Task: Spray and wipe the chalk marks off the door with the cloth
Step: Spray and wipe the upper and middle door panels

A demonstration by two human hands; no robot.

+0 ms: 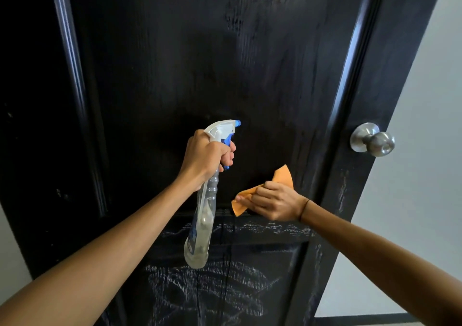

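The left grip (pixel 208 156) is curling round the neck of the spray bottle (pixel 202 215), nozzle aimed at the door (pixel 175 63), while the right grip (pixel 272 204) is bunching the orange cloth (pixel 283 176) against the door just above the middle rail. The upper panel is looking damp and clear, so that part seems done, but chalk marks (pixel 207 288) are covering the lower panel, rail and right edge. A steel knob (pixel 372 139) is sitting beside a pale wall (pixel 430 100).
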